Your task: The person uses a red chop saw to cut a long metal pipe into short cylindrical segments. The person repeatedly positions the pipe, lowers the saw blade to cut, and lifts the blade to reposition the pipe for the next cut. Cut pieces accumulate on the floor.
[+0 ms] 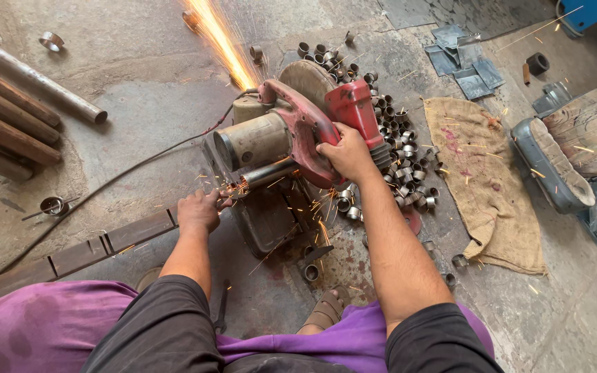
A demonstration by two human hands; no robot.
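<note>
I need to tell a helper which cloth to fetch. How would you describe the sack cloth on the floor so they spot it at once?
Start at the red chop saw throwing sparks in the middle of the floor. Just beyond the heap of short cut metal rings beside it lies the burlap sack cloth, spread flat. It is the only tan woven fabric there, stained with reddish spots, unlike the grey metal sheets above it.

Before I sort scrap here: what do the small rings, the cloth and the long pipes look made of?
Small rings: cut steel tube, it seems, bare grey and shiny. Cloth: coarse tan burlap-like weave, stained. Long pipes: likely steel, with brown rust or dull grey skin.
</note>
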